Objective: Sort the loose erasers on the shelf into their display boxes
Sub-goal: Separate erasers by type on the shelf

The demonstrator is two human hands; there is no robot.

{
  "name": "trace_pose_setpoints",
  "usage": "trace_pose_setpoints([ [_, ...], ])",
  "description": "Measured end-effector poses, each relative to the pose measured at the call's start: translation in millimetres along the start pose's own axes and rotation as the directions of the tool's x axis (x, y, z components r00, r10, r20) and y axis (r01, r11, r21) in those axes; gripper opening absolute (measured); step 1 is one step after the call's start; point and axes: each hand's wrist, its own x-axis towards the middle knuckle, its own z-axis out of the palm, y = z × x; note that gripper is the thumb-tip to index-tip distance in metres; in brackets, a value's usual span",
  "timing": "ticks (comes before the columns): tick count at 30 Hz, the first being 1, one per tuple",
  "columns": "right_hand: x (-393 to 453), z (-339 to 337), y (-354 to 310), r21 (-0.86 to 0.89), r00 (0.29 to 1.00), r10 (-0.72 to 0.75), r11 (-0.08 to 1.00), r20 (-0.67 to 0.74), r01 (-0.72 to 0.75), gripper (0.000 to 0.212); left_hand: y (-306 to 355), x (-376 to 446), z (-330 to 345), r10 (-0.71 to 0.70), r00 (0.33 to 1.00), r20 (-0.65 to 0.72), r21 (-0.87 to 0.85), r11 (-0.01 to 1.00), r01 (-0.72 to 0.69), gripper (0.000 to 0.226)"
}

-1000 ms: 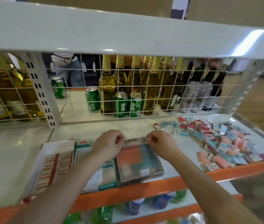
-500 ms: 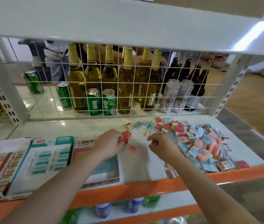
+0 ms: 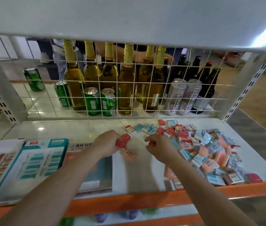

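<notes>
The white shelf [image 3: 83, 129] carried three display boxes [image 3: 36, 165] at left, long axes running front to back, the third largely hidden under the left forearm. A loose eraser heap [image 3: 210, 147] lay right, pointing every way. Left hand [image 3: 107, 142] fingers pinched red erasers [image 3: 122, 141]; right hand [image 3: 160, 149] fingers curled, contents indiscernible.

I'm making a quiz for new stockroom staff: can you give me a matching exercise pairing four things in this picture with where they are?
Things:
1. red erasers
2. eraser pile
3. teal display box
4. green cans

Places:
A. behind the wire grid
B. shelf's right side
C. in the left hand
D. shelf's left side

Pairs: 1-C, 2-B, 3-D, 4-A
</notes>
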Motion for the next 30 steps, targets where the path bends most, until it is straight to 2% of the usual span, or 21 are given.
trace_pose_setpoints([
  [7,13.8,3.2,-3.2,-0.01,1.0,0.004,1.0,0.004,-0.004,0.029,-9.7,9.2,-1.1,0.015,0.998,0.061,0.005,1.0,-0.015,0.024],
  [11,24.5,6.1,-10.2,-0.013,1.0,-0.005,1.0,0.021,0.005,0.035,-17.4,9.1,-7.4,-0.018,0.997,-0.074,-0.095,0.995,0.011,0.027],
  [17,38.8,22.8,-24.7,-0.006,0.997,-0.054,0.999,0.056,0.054,0.036,-32.1,3.8,-19.0,-0.131,0.953,-0.272,-0.278,0.959,0.052,0.029],
  [22,48.5,38.4,-38.9,-0.089,0.991,-0.09,0.991,0.095,0.099,0.026,-34.6,-6.8,-20.8,-0.18,0.933,-0.312,-0.322,0.944,0.074,0.031],
  [30,53.4,38.1,-33.8,-0.142,0.997,0.03,0.99,0.074,-0.019,0.023,-28.4,-17.1,-18.1,-0.165,0.939,-0.303,-0.334,0.941,0.058,0.032],
])
